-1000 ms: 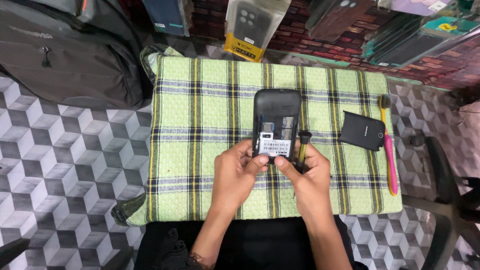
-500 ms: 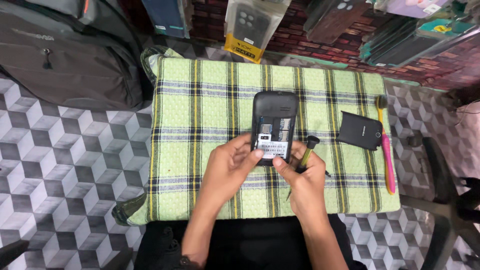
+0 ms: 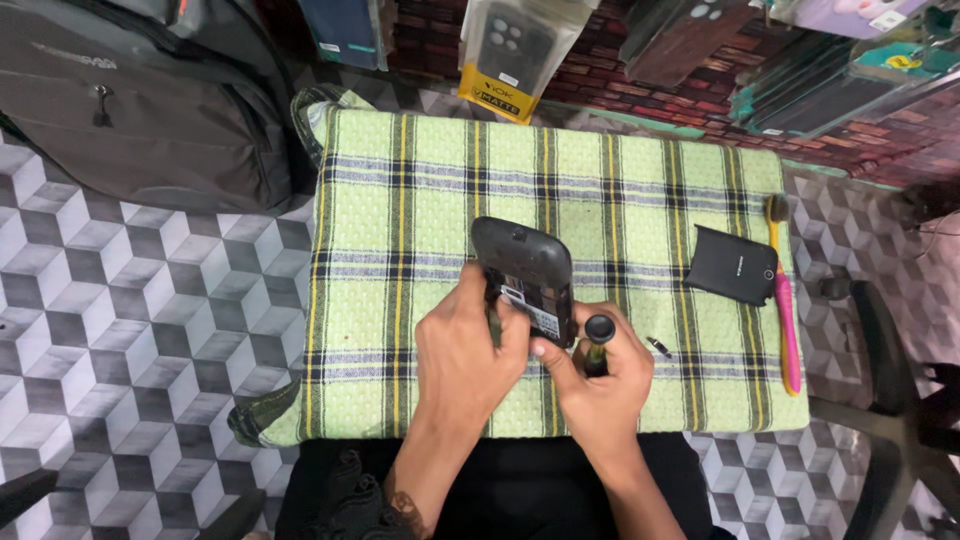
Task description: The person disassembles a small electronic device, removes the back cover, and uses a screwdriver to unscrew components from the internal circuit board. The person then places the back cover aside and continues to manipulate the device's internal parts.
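My left fingers (image 3: 497, 318) are curled closed around the lower left edge of the phone (image 3: 524, 277), thumb side toward me, so my left hand (image 3: 465, 355) both props and steadies it. My right hand (image 3: 597, 385) sits just right of it at the lower middle of the frame, its fingers wrapped shut around a small screwdriver (image 3: 598, 340) whose round black cap points up at me; my right thumb reaches left and touches the phone's lower right corner. The tip of the tool is hidden under my hand, so I cannot tell whether it meets the phone. The phone is dark, its back open with a pale label showing, and its long axis runs from my fingers up and a little left toward the frame's centre, the near end lifted in my grip and the far end resting on the cloth (image 3: 420, 200). So the phone lies directly above both hands, with the left hand the one that carries it and the right beside its lower corner. Further out to the right, on the green checked cloth, a tiny metal piece (image 3: 660, 347) lies just beside my right hand, then the dark back cover (image 3: 731, 265), and touching its right edge a pink toothbrush (image 3: 784, 300) lying up and down. A grey backpack (image 3: 140, 100) sits on the tiled floor (image 3: 130, 350) at upper left.
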